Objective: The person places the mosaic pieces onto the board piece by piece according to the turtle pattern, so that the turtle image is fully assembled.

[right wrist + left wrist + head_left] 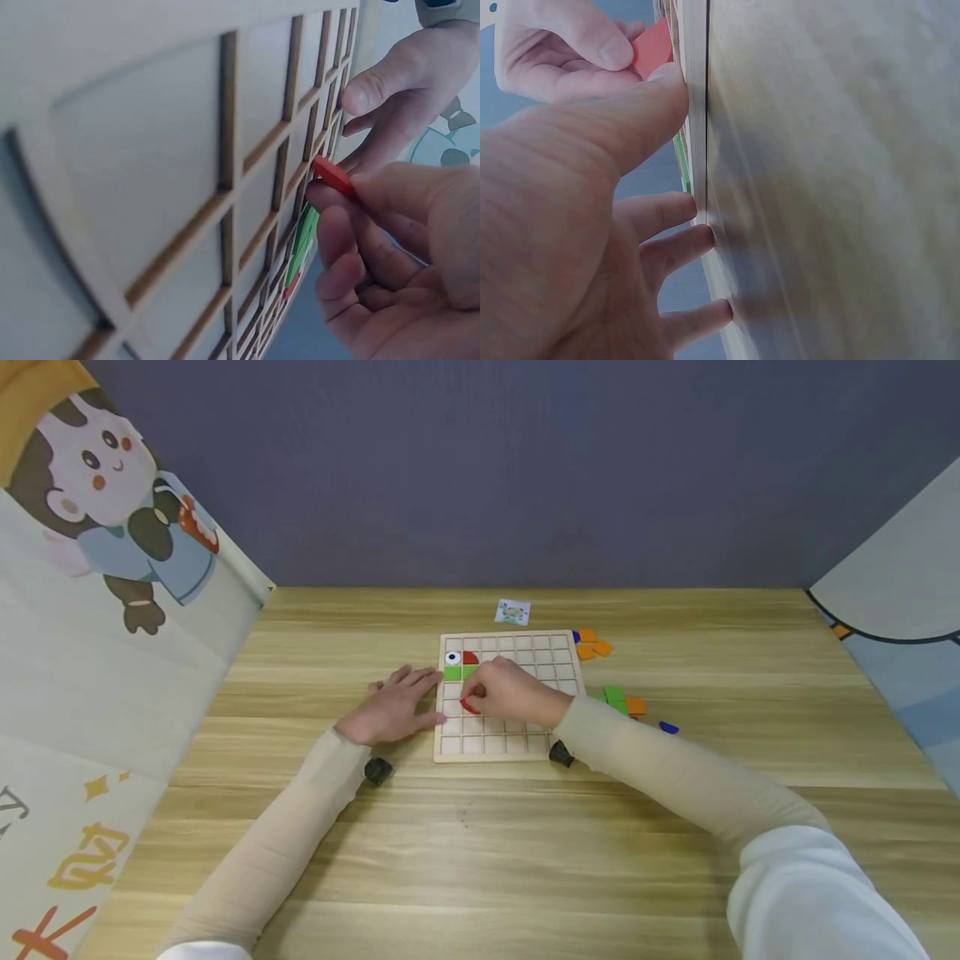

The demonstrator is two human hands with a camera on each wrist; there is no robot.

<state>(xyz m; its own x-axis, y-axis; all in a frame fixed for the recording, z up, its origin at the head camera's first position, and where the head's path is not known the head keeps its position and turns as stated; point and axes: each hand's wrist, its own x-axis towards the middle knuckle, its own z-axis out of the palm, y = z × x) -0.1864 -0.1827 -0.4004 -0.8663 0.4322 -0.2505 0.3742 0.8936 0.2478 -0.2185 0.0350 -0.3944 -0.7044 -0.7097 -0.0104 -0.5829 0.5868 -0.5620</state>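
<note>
A wooden grid board [495, 757] lies on the table. My right hand [513, 689] is over its left part and pinches a red tile [334, 176] between thumb and fingers, close above the grid cells. In the left wrist view this red tile [654, 49] shows a flat face. Spread fingers of my left hand [392, 706] touch the board's left edge. In the upper left cells sit a white eye tile [447, 658], a red rounded tile [470, 657] beside it, and green tiles [452, 673] below; my right hand partly covers that row.
Orange tiles [602, 648] lie off the board's upper right corner, with a blue one partly hidden. Farther down the right side are green tiles [615, 695], an orange tile [636, 706] and a blue piece [669, 727]. A printed card [513, 612] lies behind the board.
</note>
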